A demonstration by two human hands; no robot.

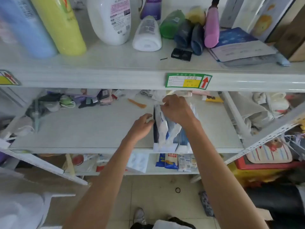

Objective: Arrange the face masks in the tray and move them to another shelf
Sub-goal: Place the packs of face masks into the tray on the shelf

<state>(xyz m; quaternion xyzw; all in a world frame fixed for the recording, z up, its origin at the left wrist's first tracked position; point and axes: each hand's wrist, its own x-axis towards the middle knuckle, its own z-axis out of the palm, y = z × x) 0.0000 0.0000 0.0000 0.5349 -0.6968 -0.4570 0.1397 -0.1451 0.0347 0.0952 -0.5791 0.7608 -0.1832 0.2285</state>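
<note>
White shelf | face masks upright | orange spatula behind-left | white bottle above

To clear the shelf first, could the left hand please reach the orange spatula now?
Probably yes: only bare shelf lies between the left hand and the orange spatula behind it.

glossy mask packets, smooth matt shelf

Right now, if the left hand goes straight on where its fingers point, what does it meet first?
The left hand would likely meet the side wall of the tray holding the face masks; depth is unclear, but it looks close.
</note>
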